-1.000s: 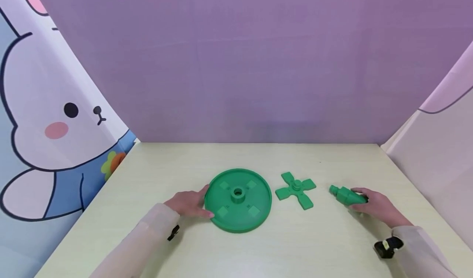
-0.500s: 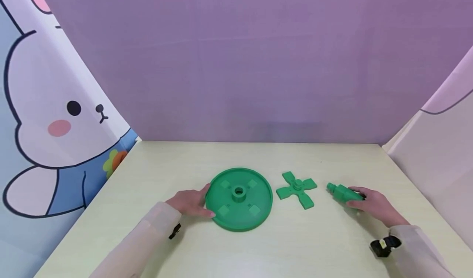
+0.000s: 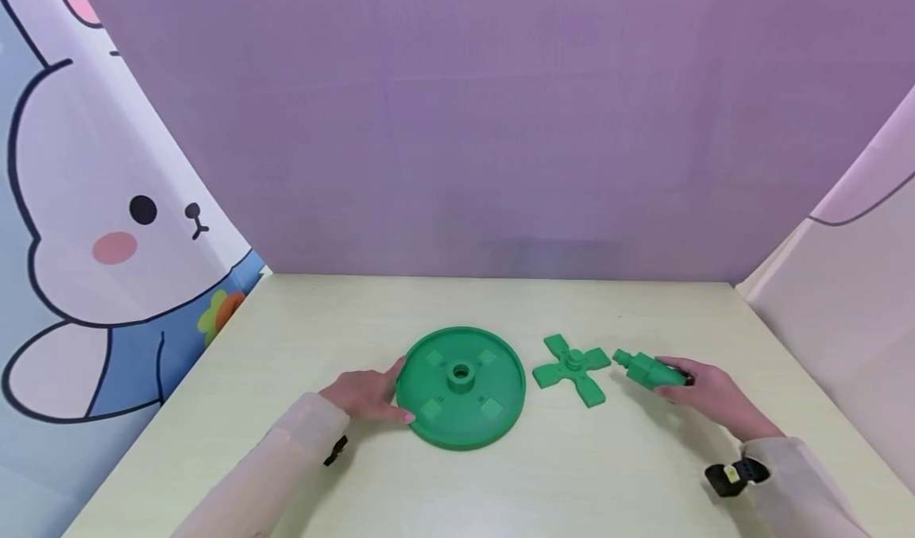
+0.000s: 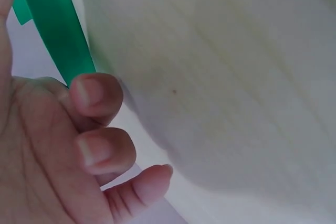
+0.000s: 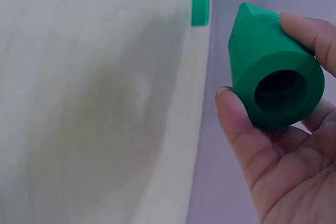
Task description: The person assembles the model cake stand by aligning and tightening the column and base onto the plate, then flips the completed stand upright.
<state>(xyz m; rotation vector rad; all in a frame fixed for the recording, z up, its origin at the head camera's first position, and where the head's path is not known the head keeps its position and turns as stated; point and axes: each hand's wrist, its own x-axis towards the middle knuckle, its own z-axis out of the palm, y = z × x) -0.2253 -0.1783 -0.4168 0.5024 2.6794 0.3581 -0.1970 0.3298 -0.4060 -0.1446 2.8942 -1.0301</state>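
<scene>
A flat green round disc (image 3: 461, 425) with a raised rim and a central hollow hub lies on the table. At its left edge my left hand (image 3: 368, 395) holds the rim between thumb and fingers; the left wrist view shows the green edge (image 4: 58, 30) beside the curled fingers. My right hand (image 3: 715, 395) grips a green bottle-shaped piece (image 3: 646, 371) above the table, its narrow tip pointing left. In the right wrist view that piece's wide end is round and hollow. Between disc and bottle-shaped piece lies a green four-armed cross piece (image 3: 574, 358) with a small central knob.
The pale table (image 3: 500, 490) runs back to a purple backdrop (image 3: 500, 125). A cartoon rabbit panel (image 3: 86, 284) stands along the left side, and a pale panel (image 3: 851, 307) along the right. Black straps (image 3: 738, 476) sit at the wrists.
My right hand has moved left with the bottle-shaped piece, bringing its tip close to the cross piece. The left hand, disc and cross piece have stayed put.
</scene>
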